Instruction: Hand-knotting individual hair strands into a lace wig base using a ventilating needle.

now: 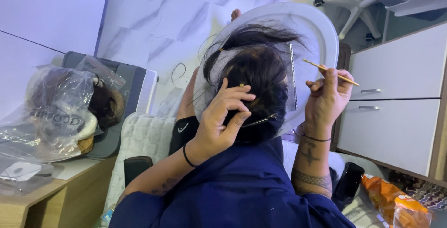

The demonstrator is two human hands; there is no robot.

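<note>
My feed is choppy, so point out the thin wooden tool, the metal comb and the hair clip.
Thin wooden tool (331, 73): head view, mid-shaft above the right hand.
Metal comb (292, 79): head view, middle of its teeth.
Hair clip (261, 121): head view, its dark arm.
</note>
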